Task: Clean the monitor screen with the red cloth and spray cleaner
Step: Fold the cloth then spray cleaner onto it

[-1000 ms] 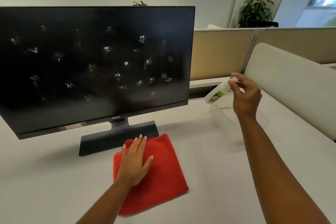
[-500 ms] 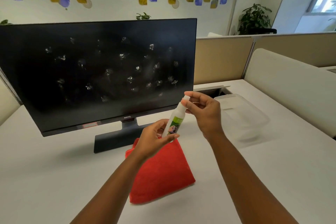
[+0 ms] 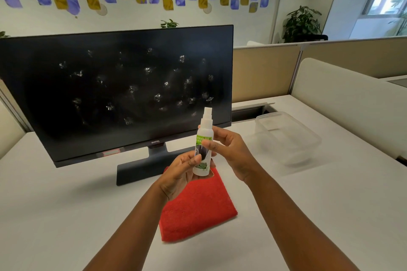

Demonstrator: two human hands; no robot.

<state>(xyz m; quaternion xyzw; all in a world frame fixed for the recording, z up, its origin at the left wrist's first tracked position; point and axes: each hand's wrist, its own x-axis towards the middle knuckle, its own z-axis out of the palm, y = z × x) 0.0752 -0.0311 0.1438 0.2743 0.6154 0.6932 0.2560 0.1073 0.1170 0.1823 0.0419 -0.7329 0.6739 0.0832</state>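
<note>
Spray cleaner [image 3: 203, 146]: upright, gripped low by my left hand [image 3: 180, 174], pinched mid-body by my right hand [image 3: 229, 152], nozzle readied toward smudged monitor screen [image 3: 123, 86]; red cloth [image 3: 196, 207] lay beneath.

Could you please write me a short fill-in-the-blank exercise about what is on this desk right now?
1. Both hands hold the spray ____ upright.
2. The cloth lying on the desk is ____.
3. The monitor screen is covered in ____.
4. Right of the monitor sits a clear plastic ____.

Missing words: bottle; red; smudges; container
</note>
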